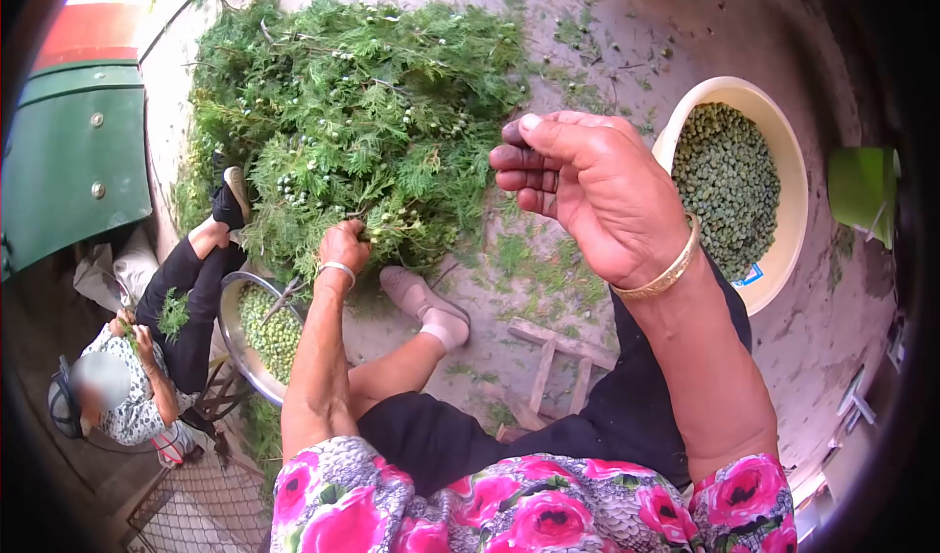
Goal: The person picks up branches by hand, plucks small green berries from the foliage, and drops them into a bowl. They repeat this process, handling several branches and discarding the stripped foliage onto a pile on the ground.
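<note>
As the left hand (pixel 343 250) curls on cypress branches (pixel 362 112), maybe picking, needing soft tugs, the right hand (pixel 615 189) curls, both grips hard to tell.

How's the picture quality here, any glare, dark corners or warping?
Head view: black vignetting rings the edges, fisheye curves the green metal panel, upper left is blown out, the left side behind the seated co-worker is murky, and that person's face is blurred.
</note>
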`<action>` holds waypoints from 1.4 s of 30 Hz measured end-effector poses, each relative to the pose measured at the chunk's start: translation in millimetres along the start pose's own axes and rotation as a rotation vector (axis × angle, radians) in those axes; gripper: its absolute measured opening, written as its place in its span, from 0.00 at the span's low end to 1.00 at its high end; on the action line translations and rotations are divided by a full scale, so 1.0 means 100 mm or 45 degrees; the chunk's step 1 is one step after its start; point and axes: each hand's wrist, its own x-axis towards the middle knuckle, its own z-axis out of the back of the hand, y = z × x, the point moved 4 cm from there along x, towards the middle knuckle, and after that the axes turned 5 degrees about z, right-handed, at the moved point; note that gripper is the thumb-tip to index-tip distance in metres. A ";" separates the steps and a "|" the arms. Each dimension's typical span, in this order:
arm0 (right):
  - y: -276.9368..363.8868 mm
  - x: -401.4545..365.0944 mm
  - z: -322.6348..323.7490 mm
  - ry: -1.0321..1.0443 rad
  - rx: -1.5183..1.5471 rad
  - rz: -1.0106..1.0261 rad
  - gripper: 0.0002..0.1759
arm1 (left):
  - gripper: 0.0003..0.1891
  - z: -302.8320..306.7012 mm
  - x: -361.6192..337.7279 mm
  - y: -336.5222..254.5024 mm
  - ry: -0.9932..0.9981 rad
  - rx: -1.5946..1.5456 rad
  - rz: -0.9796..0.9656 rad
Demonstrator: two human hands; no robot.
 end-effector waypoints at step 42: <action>-0.01 -0.09 -0.16 0.068 -1.745 0.464 0.19 | 0.40 -0.36 -0.28 0.18 0.074 -0.881 0.469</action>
